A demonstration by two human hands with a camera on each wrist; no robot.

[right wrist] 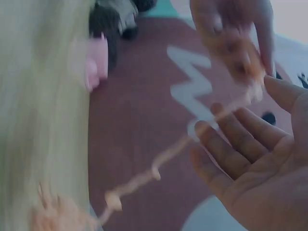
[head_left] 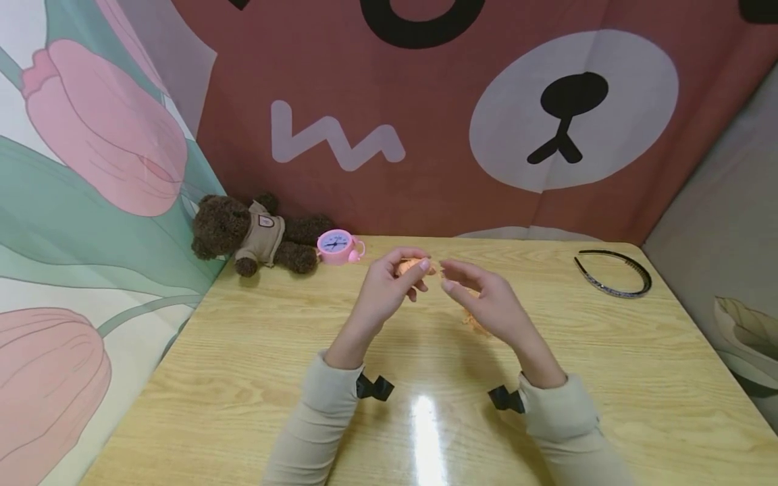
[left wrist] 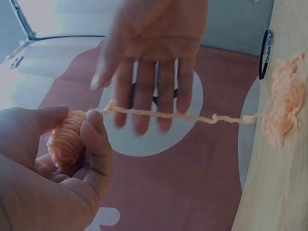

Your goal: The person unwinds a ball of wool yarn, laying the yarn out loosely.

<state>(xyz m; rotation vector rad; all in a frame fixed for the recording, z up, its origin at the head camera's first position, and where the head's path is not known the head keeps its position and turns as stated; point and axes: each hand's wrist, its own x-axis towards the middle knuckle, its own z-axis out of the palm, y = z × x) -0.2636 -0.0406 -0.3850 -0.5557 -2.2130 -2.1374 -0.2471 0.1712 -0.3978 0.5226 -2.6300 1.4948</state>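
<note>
My left hand (head_left: 389, 280) grips a small wound ball of orange yarn (left wrist: 67, 139) between thumb and fingers, above the table. From the ball a knotted strand (left wrist: 168, 115) runs down to a loose heap of the same yarn (left wrist: 287, 103) on the tabletop. Facing the ball, my right hand (head_left: 489, 297) is held up with its fingers loosely extended and nothing gripped in them. In the right wrist view the strand passes close by the right fingertips (right wrist: 204, 127). The right hand hides part of the yarn heap in the head view.
A brown teddy bear (head_left: 261, 233) lies at the back left of the wooden table (head_left: 243, 378), with a pink alarm clock (head_left: 336, 247) beside it. A black headband (head_left: 632, 291) lies at the back right. Printed cloth (head_left: 425, 196) hangs behind the table.
</note>
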